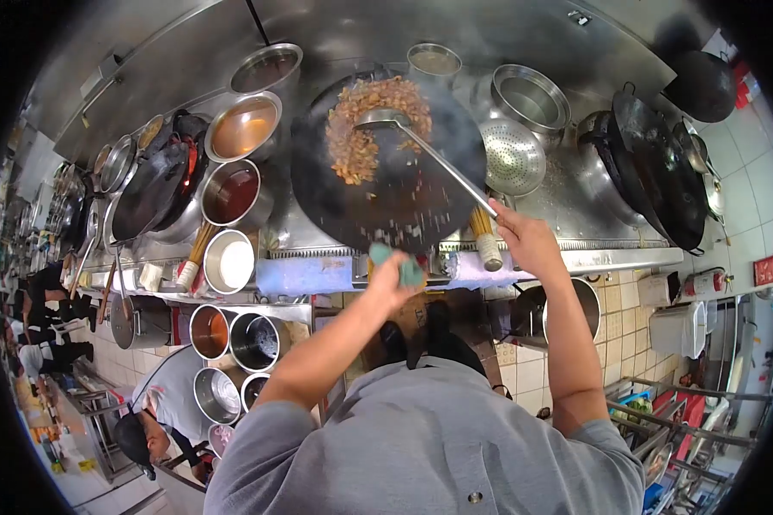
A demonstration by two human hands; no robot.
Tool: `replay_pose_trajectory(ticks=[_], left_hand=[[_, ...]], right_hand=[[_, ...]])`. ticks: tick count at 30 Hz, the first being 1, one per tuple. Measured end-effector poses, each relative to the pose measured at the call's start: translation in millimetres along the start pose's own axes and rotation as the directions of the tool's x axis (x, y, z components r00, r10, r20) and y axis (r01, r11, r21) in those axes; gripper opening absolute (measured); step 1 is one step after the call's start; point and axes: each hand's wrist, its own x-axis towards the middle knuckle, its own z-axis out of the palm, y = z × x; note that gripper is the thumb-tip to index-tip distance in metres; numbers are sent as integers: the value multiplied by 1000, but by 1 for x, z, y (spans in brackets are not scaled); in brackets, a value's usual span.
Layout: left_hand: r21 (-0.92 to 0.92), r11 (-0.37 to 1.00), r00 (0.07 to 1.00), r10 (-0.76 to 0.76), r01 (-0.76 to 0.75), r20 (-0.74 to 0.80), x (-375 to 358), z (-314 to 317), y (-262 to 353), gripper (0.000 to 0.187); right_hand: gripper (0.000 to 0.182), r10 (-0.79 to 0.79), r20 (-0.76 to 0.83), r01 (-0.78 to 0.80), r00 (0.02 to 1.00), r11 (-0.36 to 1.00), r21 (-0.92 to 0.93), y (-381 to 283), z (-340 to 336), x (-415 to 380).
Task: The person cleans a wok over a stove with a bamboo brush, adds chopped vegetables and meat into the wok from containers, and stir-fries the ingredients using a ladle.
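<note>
A large dark wok [438,206] sits on the steel stove, with browned diced food [352,154] heaped toward its far left side and faint steam above. My left hand [386,279] is closed on a green cloth [410,273] at the wok's near edge. The fingers of my right hand [524,236] are wrapped round the long handle of a metal ladle [382,118]. The ladle's bowl lies over the diced food. Small pale bits are scattered in the near part of the wok, below the heap.
A perforated strainer [513,158] and a bamboo brush [485,240] lie right of the wok. Metal pots of liquid, one amber [245,127], stand left. More woks [661,172] rest at the right. A co-worker [167,399] bends at the lower left.
</note>
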Motion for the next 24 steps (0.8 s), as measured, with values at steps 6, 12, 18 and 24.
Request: replay_pose_trajectory(ticks=[6, 12, 18, 24], left_hand=[[-163, 984, 995, 76, -65, 63, 5, 55, 62, 17], [-31, 998, 990, -58, 63, 126, -80, 55, 39, 13], [-6, 998, 997, 58, -58, 56, 10, 44, 66, 16], [43, 999, 994, -28, 23, 106, -48, 17, 16, 20]], right_hand=[[45, 27, 61, -35, 998, 992, 120, -22, -28, -52], [45, 82, 278, -77, 957, 997, -31, -38, -136, -115], [41, -32, 53, 37, 998, 993, -108, -19, -28, -24], [39, 40, -64, -40, 997, 999, 1, -40, -1, -29]])
